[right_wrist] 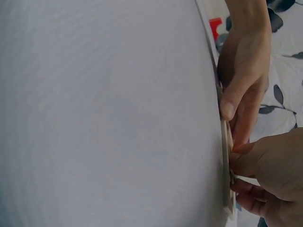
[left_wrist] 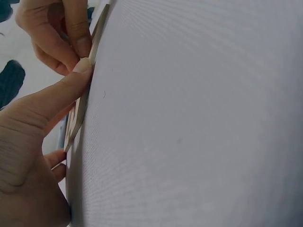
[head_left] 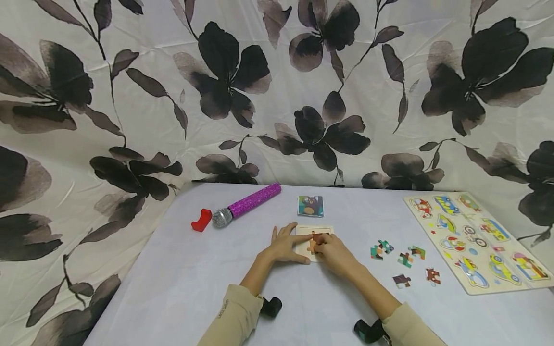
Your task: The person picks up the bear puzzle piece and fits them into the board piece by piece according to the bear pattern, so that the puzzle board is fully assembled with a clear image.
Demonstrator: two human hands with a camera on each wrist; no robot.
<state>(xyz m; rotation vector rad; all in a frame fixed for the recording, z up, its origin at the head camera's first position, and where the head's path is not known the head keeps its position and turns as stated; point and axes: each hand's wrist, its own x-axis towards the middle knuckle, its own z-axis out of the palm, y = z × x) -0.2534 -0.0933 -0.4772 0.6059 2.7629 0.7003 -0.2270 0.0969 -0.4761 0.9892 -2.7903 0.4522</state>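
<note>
A small wooden puzzle tray point(head_left: 313, 228) lies flat on the white table between both hands. My left hand point(head_left: 283, 248) rests against its left side, fingers fairly straight, with the thumb along the near edge and the index finger reaching over the tray. Over the tray's right part, my right hand point(head_left: 336, 255) has its fingers curled and pinches a small puzzle piece point(right_wrist: 232, 178), mostly hidden by the fingertips. Brown-orange colour point(head_left: 311, 247) shows inside the tray. Several loose jigsaw pieces point(head_left: 405, 260) lie to the right. Behind the tray is a square picture card point(head_left: 310, 206) with a brown animal.
A purple glittery microphone point(head_left: 253, 201) lies at the back left beside a red curved block point(head_left: 201, 220). A large board of vehicle pictures point(head_left: 472, 240) takes up the table's right side. Floral cloth point(head_left: 320, 96) hangs behind the table.
</note>
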